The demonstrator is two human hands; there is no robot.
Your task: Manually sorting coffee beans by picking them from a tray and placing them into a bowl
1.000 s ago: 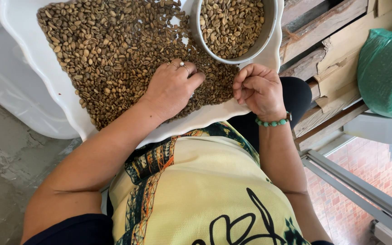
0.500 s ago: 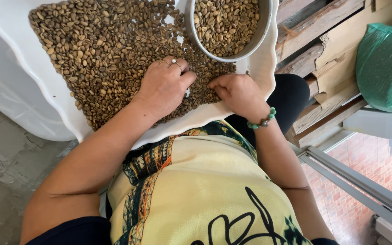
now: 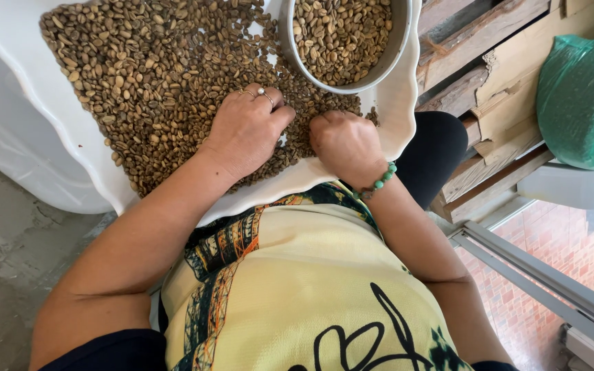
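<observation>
Fingers of our left hand [image 3: 245, 134] lay spread and loose on a bed of pale brown coffee beans [image 3: 152, 75], grasping nothing, two rings showing on them; our right hand [image 3: 344, 143], just beside it, was curled down into the beans near the tray's front edge, knuckles up, and we could not tell whether it pinched any. These beans filled a wide white tray [image 3: 29, 89] with a wavy rim, resting across our lap. We judged them light, hard, dry and smooth, apt to roll and scatter, so best taken one at a time between fingertips or scooped in a cupped palm. At the tray's far right corner stood a round metal bowl [image 3: 397, 51], also holding beans, its wall close beyond our right hand and crowding that side. Beaded green bracelet [image 3: 377, 184] on our right wrist. Off to the right were rough wooden planks [image 3: 496, 41] and a green plastic bag [image 3: 582, 103], well apart from the tray
</observation>
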